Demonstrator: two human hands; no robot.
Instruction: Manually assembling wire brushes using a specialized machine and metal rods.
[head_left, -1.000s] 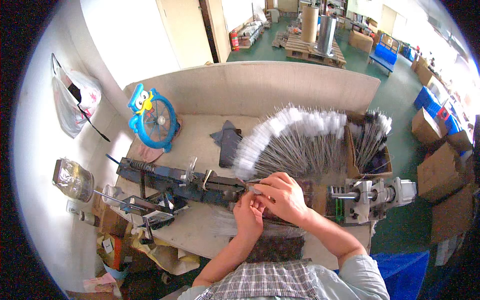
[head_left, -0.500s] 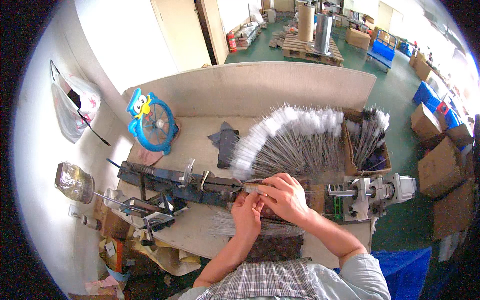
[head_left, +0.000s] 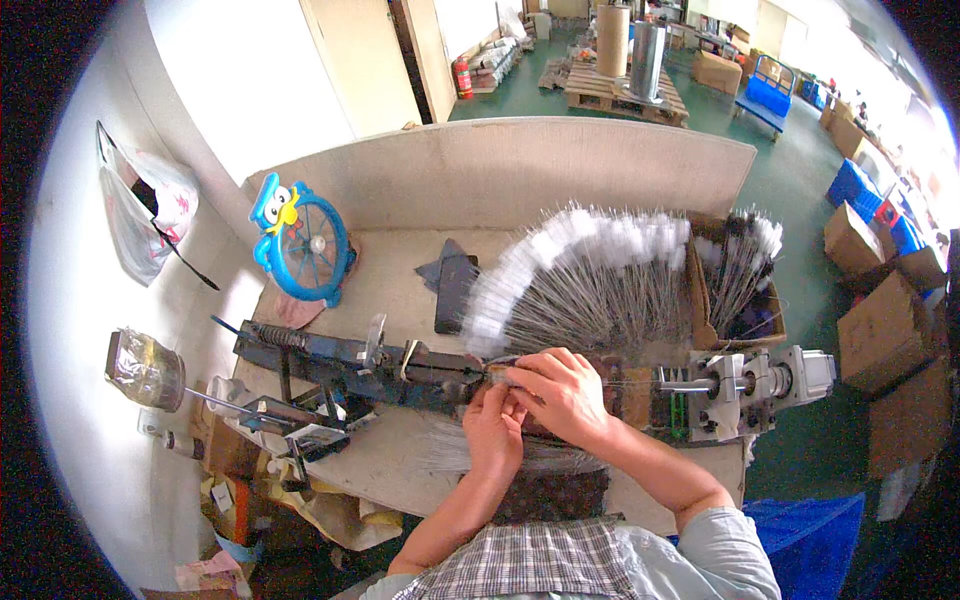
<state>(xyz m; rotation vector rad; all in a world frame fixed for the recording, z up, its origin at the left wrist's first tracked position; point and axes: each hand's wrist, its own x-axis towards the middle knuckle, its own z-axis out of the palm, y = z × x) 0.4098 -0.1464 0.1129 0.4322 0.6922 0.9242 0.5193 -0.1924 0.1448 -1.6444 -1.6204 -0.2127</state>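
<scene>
Both hands meet at the right end of a long dark metal bench fixture [head_left: 350, 365]. My left hand [head_left: 493, 430] is closed, thumb and fingertips pinched together just below the fixture's end. Over it, my right hand [head_left: 565, 398] reaches in from the right with bent fingers closed at the same spot. What they pinch is small and mostly hidden by the fingers. Beyond them, wire-stemmed brushes with white bristle heads [head_left: 570, 240] lie fanned out, stems toward me. More thin wire stems [head_left: 450, 450] lie beside my left wrist.
At right stands a motor-driven clamp unit [head_left: 740, 388] with a metal rod pointing left. A carton [head_left: 770, 335] holds dark and white brushes. Further left are a blue bird-shaped fan [head_left: 318, 245], a dark phone-like slab [head_left: 456, 295] and a foil-wrapped lamp [head_left: 145, 370]. A raised board [head_left: 520, 170] edges the table's back.
My right hand has shifted slightly left and its fingers cover the pale piece that showed at the fingertips before. My left hand stays almost in place. The whole view has tilted slightly.
</scene>
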